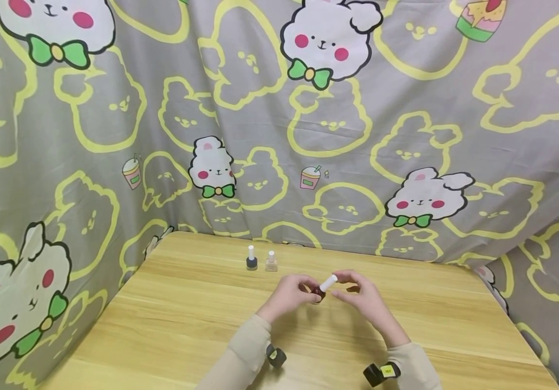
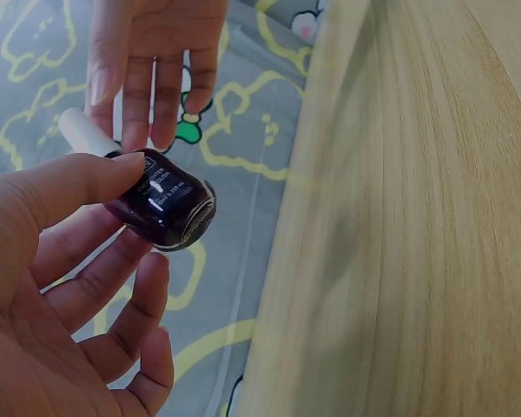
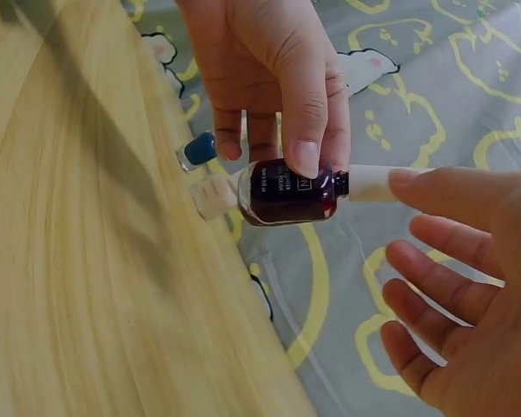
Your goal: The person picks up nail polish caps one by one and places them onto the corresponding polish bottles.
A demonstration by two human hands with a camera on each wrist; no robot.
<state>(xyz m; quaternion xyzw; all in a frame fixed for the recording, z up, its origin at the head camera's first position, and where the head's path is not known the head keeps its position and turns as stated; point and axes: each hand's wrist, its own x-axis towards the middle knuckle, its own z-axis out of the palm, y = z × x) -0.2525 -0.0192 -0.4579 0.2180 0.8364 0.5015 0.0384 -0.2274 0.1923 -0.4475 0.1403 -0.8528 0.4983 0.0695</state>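
Note:
My left hand (image 1: 286,297) pinches a dark red nail polish bottle (image 3: 286,193) between thumb and fingers, above the wooden table. The bottle lies tilted, its white cap (image 1: 329,283) pointing up toward my right hand (image 1: 368,302). Thumb and index finger of the right hand grip the cap's end, while its other fingers spread loosely. In the right wrist view a short black neck (image 3: 341,183) shows between glass and cap. White printing on the dark glass (image 2: 161,200) faces the left wrist camera.
Two more nail polish bottles stand toward the table's back edge: a dark blue one (image 1: 252,260) and a pale pink one (image 1: 272,262), both with white caps. A grey patterned curtain (image 1: 260,108) hangs around the wooden table (image 1: 187,314).

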